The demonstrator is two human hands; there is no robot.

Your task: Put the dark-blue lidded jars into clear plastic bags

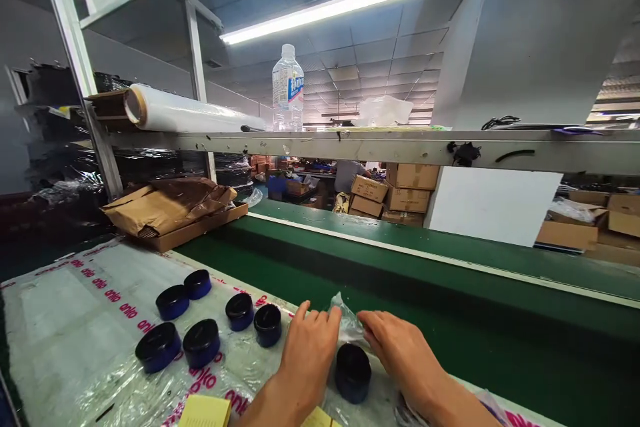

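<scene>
Between my two hands is a crumpled piece of clear plastic, like a small bag (350, 325). My left hand (311, 345) has its thumb and fingers closed on the plastic's left side. On the other side, my right hand (400, 345) pinches its right edge with bent fingers. Just below the plastic, between my wrists, stands a round dark blue and black cap-like piece (353, 373). To the left, several similar round pieces stand on the sheet, the nearest being a small one (268, 325) beside my left hand.
A plastic-covered work surface (100, 320) with pink print borders a green conveyor belt (450, 320). Yellow paper slips (205, 411) lie at the front. A cardboard tray (200, 227) with brown paper sits back left. Above runs a metal shelf (380, 144) bearing a water bottle (288, 97) and a film roll (195, 110).
</scene>
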